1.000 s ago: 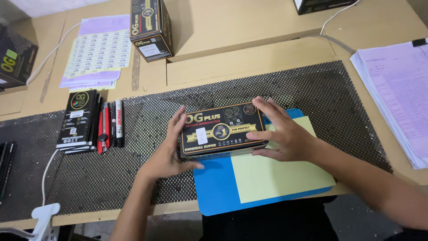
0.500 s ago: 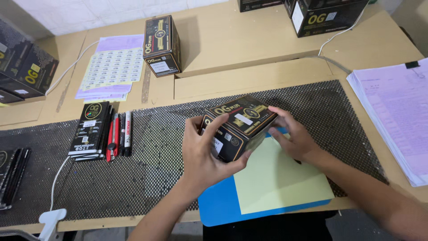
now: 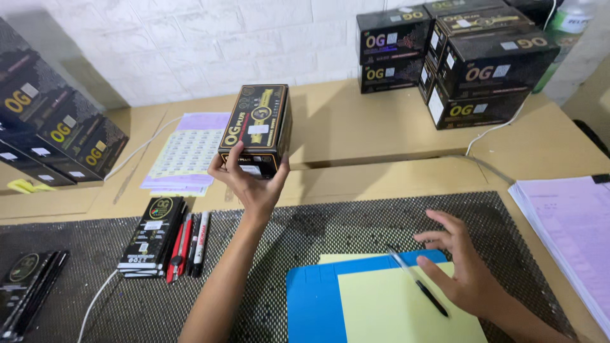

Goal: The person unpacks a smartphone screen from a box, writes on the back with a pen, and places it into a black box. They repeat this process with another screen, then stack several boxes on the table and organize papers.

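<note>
The black-and-gold box (image 3: 256,129) is held up over the back part of the wooden table (image 3: 356,127), the left hand (image 3: 252,181) gripping its near end from below, fingers clasped round both sides; bare tabletop lies behind it, with a sheet of labels (image 3: 187,152) to its left; the right hand (image 3: 460,263) hovers with fingers spread wide and holding nothing, just beside a pen (image 3: 418,282) on the yellow paper (image 3: 394,311); stacked black boxes (image 3: 470,63) stand well apart at the far right edge.

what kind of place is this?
Likely a packing or labelling bench: stacked black-and-gold cartons by the wall, a sheet of small stickers, and the left hand holding a black-and-gold box.
</note>
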